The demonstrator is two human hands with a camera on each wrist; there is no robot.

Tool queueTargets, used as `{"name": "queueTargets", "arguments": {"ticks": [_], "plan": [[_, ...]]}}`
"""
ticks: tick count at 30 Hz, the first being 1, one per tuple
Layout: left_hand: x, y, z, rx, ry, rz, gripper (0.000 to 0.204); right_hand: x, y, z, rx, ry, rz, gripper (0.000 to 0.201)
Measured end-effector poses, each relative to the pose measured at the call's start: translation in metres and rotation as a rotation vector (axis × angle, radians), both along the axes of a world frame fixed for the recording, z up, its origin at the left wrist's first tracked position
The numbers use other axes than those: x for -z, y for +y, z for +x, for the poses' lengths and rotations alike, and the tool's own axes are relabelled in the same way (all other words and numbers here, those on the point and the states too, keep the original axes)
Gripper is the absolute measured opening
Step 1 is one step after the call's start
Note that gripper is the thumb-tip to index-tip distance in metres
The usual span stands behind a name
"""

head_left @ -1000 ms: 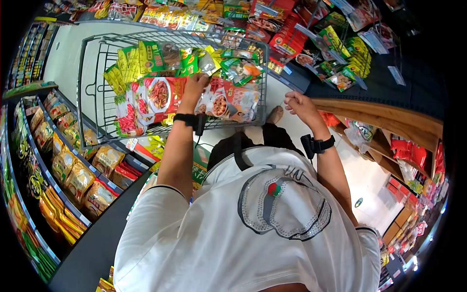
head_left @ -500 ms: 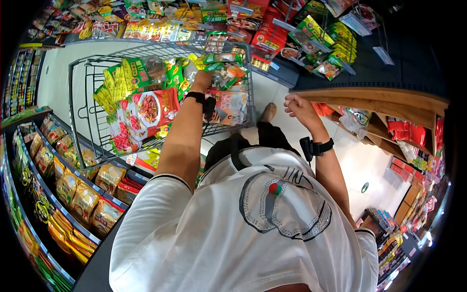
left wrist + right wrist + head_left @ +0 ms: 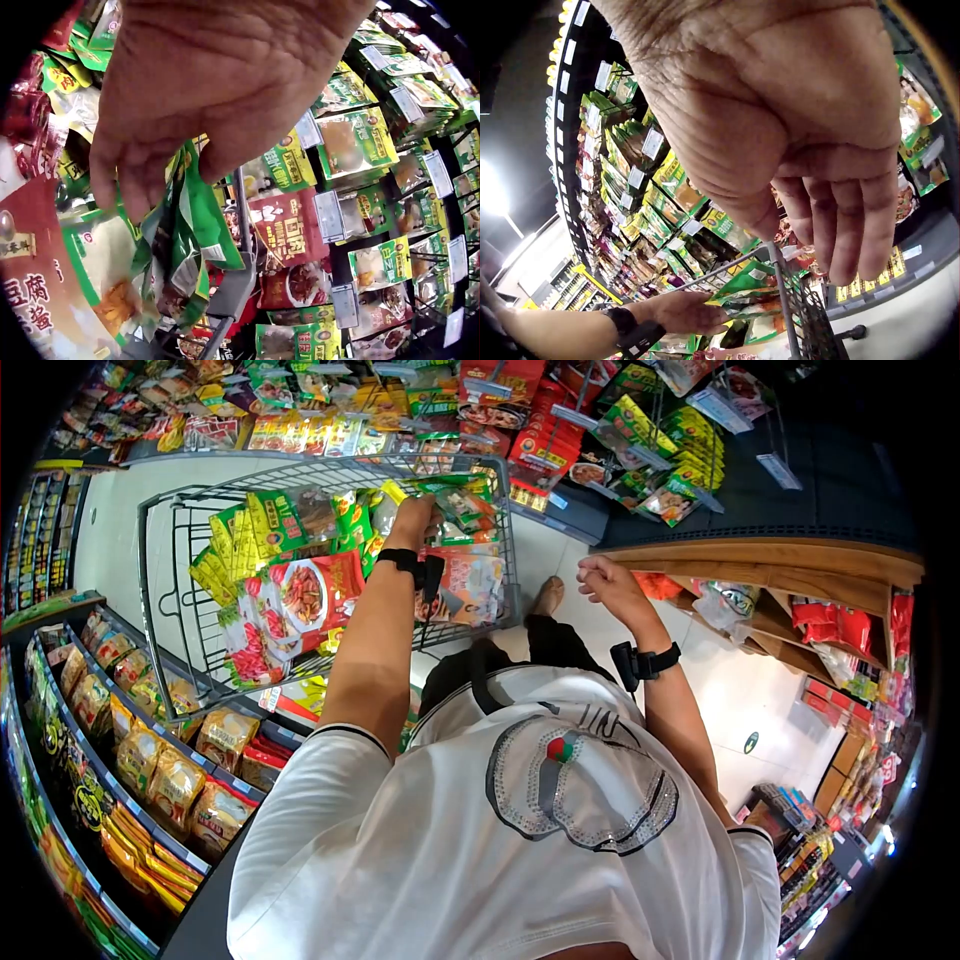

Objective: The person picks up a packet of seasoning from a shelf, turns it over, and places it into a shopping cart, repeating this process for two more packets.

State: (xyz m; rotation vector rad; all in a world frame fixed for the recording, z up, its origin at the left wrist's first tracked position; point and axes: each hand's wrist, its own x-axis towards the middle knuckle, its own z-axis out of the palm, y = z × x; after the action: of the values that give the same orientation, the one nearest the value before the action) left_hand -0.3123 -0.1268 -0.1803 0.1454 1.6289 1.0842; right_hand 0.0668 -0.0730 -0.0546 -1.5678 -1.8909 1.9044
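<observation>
My left hand [image 3: 412, 522] reaches into the shopping cart [image 3: 508, 550], near its right end. In the left wrist view, its thumb and fingers pinch green-edged food packets [image 3: 199, 217] with clear windows. Beside them lie a white-windowed green packet [image 3: 105, 251] and a reddish-brown package [image 3: 34, 247]. Red-and-white packages with a food picture [image 3: 310, 595] lie left of this wrist in the cart, below a row of yellow-green packets [image 3: 275, 520]. My right hand [image 3: 612, 585] hangs outside the cart with loosely bent fingers, holding nothing.
Hanging packets on a rack [image 3: 695, 450] fill the far side. A wooden shelf [image 3: 780, 572] stands at the right, with red packages on it. At the left, a tiered shelf [image 3: 150, 760] carries bagged goods. My foot [image 3: 547, 598] is on the floor beside the cart.
My left hand has moved from above the red packages to the green packets farther back, and its fingers now grip some. The cart sits further left and lower in view. My right hand stays nearly still.
</observation>
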Motion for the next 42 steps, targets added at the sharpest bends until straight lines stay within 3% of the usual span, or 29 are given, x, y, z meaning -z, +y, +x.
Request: {"name": "queueTargets", "arguments": {"ticks": [9,13,14,15,17,19,20,26,35,42], "plan": [[-0.004,0.001,0.003,-0.005,0.006,-0.002,0.024,0.001,-0.001,0.011,0.052,0.014,0.022,0.03],[0.066,0.0,-0.024,0.029,-0.016,0.065,0.03,0.021,-0.004,0.027,-0.028,0.105,0.094,0.028],[0.08,0.0,-0.03,0.044,-0.036,0.086,0.031,0.024,-0.007,0.028,0.035,0.12,0.064,0.026],[0.116,0.001,-0.038,0.208,0.264,0.12,0.028,0.024,-0.005,0.031,-0.043,0.082,0.132,0.025],[0.151,-0.004,-0.043,0.403,0.523,0.179,0.044,0.027,-0.004,0.033,-0.043,0.012,0.169,0.026],[0.075,0.002,-0.02,0.115,0.232,-0.057,0.049,0.024,-0.003,0.036,-0.008,-0.039,0.146,0.027],[0.06,0.004,-0.014,-0.1,0.052,-0.108,0.049,0.026,-0.002,0.038,0.004,-0.066,0.145,0.028],[0.055,0.011,-0.013,-0.079,0.025,-0.12,0.05,0.006,-0.001,0.041,0.063,-0.037,0.129,0.03],[0.087,0.016,-0.023,-0.05,0.059,-0.156,0.039,-0.008,-0.004,0.043,0.104,-0.067,0.106,0.031],[0.031,0.004,-0.014,0.053,0.104,-0.1,0.033,0.019,-0.001,0.053,0.033,-0.031,0.144,0.032]]}}
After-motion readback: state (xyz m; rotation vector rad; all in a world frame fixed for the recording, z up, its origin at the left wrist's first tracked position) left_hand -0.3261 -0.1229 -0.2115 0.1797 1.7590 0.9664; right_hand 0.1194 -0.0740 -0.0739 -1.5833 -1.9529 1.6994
